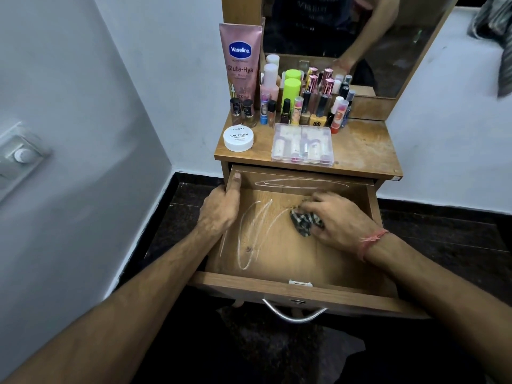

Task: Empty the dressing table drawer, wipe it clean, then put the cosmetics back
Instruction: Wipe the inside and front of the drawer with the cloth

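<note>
The wooden drawer (291, 261) is pulled out and holds no cosmetics; white scribble marks run across its floor and back wall. My right hand (338, 220) presses a small checked cloth (304, 221) onto the drawer floor near the back right, fingers curled over it. My left hand (221, 209) grips the drawer's left wall, thumb inside. On the tabletop (365, 151) stand a pink Vaseline tube (240, 62), a white nail polish remover tub (238, 138), a clear plastic box (302, 144) of small items, and several bottles and lipsticks (307, 101).
A mirror (346, 31) rises behind the tabletop and reflects my arm. White walls close in on the left and right, with a switch plate (19, 156) on the left wall. A metal handle (293, 311) hangs on the drawer front. The floor is dark.
</note>
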`<action>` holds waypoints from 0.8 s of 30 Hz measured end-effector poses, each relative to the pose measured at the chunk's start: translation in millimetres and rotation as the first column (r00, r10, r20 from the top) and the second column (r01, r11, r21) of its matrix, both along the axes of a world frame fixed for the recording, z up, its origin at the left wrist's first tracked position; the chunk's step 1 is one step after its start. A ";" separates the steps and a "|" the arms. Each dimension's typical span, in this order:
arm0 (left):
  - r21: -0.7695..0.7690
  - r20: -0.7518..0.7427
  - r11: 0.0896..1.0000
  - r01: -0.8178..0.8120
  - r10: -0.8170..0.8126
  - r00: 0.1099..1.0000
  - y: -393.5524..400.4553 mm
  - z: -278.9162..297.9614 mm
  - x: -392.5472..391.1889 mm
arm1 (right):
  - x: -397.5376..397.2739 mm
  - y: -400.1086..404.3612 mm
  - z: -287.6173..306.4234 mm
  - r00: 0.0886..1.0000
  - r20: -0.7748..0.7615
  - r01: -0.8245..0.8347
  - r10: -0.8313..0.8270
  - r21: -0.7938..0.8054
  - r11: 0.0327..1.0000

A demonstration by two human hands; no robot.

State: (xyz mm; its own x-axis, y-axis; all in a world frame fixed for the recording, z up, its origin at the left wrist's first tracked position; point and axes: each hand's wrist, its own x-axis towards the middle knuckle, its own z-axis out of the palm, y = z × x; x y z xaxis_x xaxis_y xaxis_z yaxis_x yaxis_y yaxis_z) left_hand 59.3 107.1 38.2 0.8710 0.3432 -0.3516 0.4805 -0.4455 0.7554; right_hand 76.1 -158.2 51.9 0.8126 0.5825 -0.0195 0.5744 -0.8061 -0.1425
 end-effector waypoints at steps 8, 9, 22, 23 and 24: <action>0.005 -0.006 1.000 -0.003 0.003 1.000 1.2 -1.5 1.5 | 1.1 45.7 -7.4 1.000 0.023 0.006 -0.008 0.075 0.997; 0.005 0.001 1.000 -0.002 0.002 1.000 1.3 -2.0 1.1 | -1.1 40.1 -4.7 1.000 0.023 0.007 -0.008 0.047 0.999; -0.040 0.012 0.999 -0.023 0.024 1.000 5.6 -10.7 4.4 | -6.6 112.0 -8.2 0.998 0.024 0.060 -0.062 0.077 0.995; -0.044 0.015 0.999 -0.019 0.020 1.000 6.2 -11.3 4.5 | -9.1 111.4 -8.2 0.998 0.037 0.057 -0.059 0.065 0.996; -0.045 0.016 0.999 -0.016 0.017 1.000 6.2 -11.2 4.4 | -10.0 107.3 -6.9 0.997 0.044 0.056 -0.058 0.050 0.997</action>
